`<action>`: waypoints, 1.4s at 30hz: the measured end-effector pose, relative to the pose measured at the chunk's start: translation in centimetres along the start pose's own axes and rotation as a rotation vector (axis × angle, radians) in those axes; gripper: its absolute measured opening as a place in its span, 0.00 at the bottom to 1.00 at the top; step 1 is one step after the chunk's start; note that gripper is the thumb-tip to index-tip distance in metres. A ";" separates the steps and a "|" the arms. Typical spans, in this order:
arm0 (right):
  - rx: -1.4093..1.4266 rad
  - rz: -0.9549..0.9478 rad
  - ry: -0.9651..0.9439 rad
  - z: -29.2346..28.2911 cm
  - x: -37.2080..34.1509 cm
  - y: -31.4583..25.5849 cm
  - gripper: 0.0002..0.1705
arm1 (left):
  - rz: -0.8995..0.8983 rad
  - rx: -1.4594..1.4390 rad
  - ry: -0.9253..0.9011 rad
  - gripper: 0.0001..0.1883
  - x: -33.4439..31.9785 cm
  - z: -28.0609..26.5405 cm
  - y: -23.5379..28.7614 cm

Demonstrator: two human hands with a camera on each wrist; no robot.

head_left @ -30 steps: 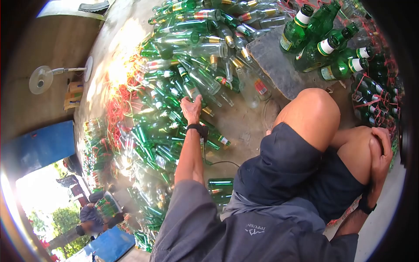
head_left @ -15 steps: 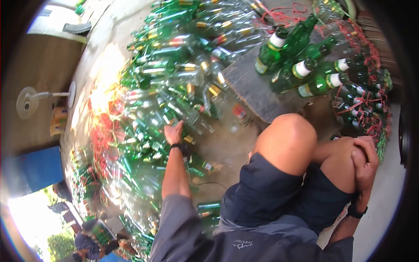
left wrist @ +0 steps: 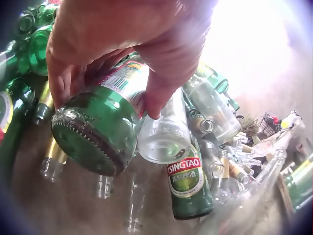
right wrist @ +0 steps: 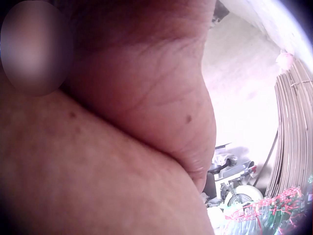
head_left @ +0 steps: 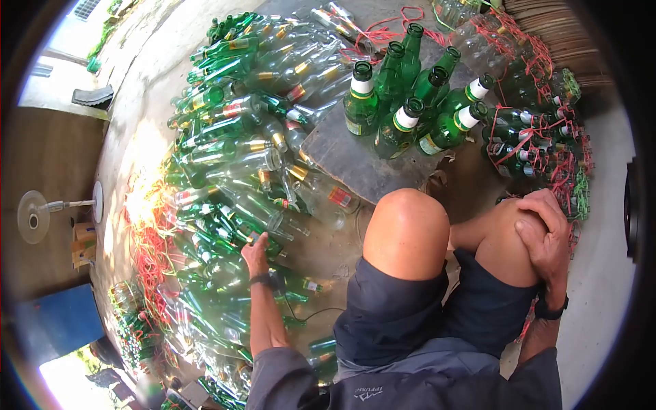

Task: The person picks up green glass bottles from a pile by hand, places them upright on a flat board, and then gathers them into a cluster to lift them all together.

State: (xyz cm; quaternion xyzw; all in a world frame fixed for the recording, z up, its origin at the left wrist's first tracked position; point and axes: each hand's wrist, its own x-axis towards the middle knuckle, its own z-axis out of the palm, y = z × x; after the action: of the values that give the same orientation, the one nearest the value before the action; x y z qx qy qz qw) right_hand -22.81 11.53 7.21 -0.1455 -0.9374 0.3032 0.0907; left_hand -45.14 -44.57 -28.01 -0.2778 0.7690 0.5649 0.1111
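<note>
My left hand (head_left: 255, 256) reaches into the heap of loose bottles on the ground. In the left wrist view its thumb and fingers grip a green glass bottle (left wrist: 95, 129) around the labelled body, with the ridged base towards the camera. A clear bottle (left wrist: 164, 142) lies right beside it, and a green bottle with a red Tsingtao label (left wrist: 186, 181) is just below that. My right hand (head_left: 545, 232) rests on the right knee, its fingers draped over it. The right wrist view is mostly filled by this hand (right wrist: 146, 93) against bare skin.
Several green bottles (head_left: 393, 130) stand upright on a dark board (head_left: 342, 160) ahead. Bundles of bottles tied with red string (head_left: 526, 147) are at the right. Loose red string (head_left: 150, 249) edges the heap on the left. A fan (head_left: 34, 217) stands farther left.
The head view has turned, so the board and standing bottles appear farther left. The left hand has gone from reaching among the bottles to gripping one. The right hand stays on the knee.
</note>
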 end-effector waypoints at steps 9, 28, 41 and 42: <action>0.007 -0.079 0.002 -0.2 -1.3 1.7 0.14 | 0.086 -0.186 0.036 0.18 -7.2 -0.5 1.5; 0.064 -0.073 0.055 -0.4 -1.6 2.1 0.14 | 0.540 -0.314 -0.594 0.30 -19.9 16.4 14.8; -0.005 -0.153 -0.049 -1.2 0.3 0.4 0.18 | 0.945 0.143 -0.614 0.41 -19.4 25.3 14.3; 0.006 -0.137 -0.118 -1.6 0.9 -0.1 0.20 | 0.945 0.140 -0.615 0.41 -19.5 25.6 14.5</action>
State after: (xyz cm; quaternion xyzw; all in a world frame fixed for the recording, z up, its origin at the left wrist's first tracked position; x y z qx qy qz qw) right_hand -23.27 12.59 8.60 -0.0627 -0.9479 0.3072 0.0562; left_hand -40.79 -11.89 -15.49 0.2819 0.7777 0.5557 0.0831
